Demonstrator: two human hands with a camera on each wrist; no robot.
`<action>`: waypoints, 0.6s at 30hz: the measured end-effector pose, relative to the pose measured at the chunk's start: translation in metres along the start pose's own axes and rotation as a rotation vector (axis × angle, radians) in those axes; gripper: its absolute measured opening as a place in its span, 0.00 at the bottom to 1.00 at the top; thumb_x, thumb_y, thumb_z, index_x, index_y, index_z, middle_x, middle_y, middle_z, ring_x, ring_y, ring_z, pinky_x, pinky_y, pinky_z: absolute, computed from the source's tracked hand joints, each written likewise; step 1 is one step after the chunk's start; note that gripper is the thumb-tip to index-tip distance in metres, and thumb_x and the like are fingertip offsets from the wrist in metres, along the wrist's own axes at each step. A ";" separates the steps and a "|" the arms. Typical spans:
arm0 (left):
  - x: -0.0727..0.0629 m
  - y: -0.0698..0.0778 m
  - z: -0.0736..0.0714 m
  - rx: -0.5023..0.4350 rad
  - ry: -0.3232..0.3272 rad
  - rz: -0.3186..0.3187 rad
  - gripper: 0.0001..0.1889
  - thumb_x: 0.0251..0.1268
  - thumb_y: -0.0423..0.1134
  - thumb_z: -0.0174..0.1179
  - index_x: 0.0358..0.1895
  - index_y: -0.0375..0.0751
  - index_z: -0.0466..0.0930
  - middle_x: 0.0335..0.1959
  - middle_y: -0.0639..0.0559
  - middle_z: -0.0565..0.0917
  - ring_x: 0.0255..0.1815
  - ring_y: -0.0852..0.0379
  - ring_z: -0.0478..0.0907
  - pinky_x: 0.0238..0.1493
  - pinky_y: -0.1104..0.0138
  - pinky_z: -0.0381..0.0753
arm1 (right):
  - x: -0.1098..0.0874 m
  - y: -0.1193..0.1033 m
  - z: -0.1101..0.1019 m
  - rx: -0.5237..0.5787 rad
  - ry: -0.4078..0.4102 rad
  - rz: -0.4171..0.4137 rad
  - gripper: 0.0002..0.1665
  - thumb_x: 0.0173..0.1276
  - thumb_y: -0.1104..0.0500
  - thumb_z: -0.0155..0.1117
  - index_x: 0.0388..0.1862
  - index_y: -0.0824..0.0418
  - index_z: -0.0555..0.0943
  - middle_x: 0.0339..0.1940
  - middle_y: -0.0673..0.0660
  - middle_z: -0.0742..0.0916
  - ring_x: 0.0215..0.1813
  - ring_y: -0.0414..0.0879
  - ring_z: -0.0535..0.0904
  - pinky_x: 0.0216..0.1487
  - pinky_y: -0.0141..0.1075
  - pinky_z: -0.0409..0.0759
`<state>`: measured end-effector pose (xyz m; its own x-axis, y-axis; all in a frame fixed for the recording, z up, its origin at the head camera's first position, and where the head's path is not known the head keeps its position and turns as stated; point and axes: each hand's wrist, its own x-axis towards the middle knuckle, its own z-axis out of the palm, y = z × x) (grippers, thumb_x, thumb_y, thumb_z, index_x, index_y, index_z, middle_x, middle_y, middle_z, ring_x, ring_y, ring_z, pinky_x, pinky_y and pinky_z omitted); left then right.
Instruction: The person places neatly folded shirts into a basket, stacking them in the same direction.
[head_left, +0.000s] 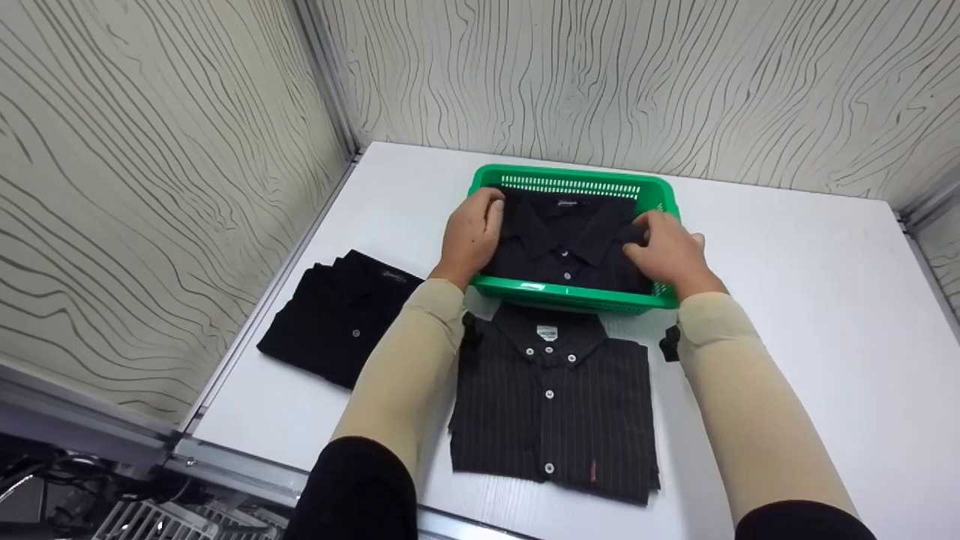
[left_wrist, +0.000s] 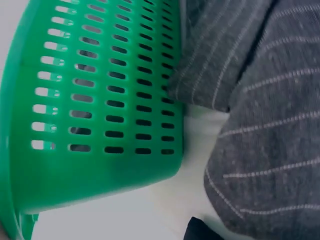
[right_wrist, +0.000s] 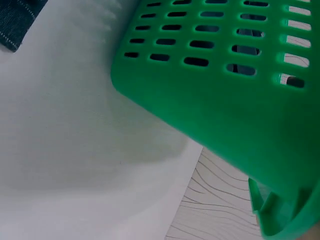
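Toward the far edge of the smooth white table, left of its middle, we have a rectangular green plastic basket with slotted walls, its long sides running roughly along that edge. Between it and the table's near edge lies a folded dark cloth shirt with thin stripes, its collar just beside the basket's near wall. By the table's left edge we see a folded plain black shirt, set askew.

Inside the basket lies another folded black cloth shirt, and the relation that counts is that it sits between our two hands. It spans the gap from one to the other, so neither is nearer: both touch it, one at each side. Our left hand pinches its left side by the basket's left end; our right hand pinches its right side, thumb turned inward. How much cloth each grip takes in we cannot tell.

As far as it shows, this shirt's long axis runs left to right, as the basket's does. Its collar points to the table's far edge, a small label at the neck, and its buttons run down toward the near edge.
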<state>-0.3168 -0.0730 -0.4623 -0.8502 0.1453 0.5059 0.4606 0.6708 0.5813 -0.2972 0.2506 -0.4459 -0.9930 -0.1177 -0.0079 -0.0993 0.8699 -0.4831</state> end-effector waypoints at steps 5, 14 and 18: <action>-0.013 -0.015 -0.016 0.017 -0.006 0.038 0.21 0.84 0.46 0.41 0.58 0.38 0.79 0.52 0.45 0.82 0.54 0.50 0.77 0.58 0.58 0.74 | -0.004 -0.002 0.002 -0.029 -0.013 -0.010 0.31 0.74 0.50 0.56 0.69 0.65 0.70 0.62 0.66 0.76 0.61 0.61 0.70 0.58 0.66 0.55; -0.033 -0.074 -0.062 0.179 0.002 -0.157 0.17 0.79 0.42 0.50 0.58 0.36 0.80 0.51 0.42 0.84 0.55 0.42 0.76 0.58 0.50 0.72 | -0.026 -0.048 0.008 0.046 0.140 -0.089 0.23 0.74 0.56 0.56 0.64 0.63 0.75 0.47 0.62 0.81 0.46 0.57 0.76 0.49 0.56 0.74; -0.042 -0.096 -0.088 0.258 0.017 -0.349 0.19 0.79 0.45 0.49 0.62 0.39 0.78 0.57 0.43 0.82 0.60 0.40 0.73 0.60 0.46 0.68 | -0.045 -0.089 0.022 0.132 0.099 -0.190 0.17 0.73 0.56 0.59 0.58 0.58 0.79 0.35 0.55 0.82 0.35 0.50 0.76 0.36 0.47 0.75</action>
<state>-0.3028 -0.2073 -0.4837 -0.9385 -0.1327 0.3188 0.0658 0.8376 0.5423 -0.2421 0.1678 -0.4216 -0.9593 -0.2200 0.1769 -0.2821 0.7658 -0.5779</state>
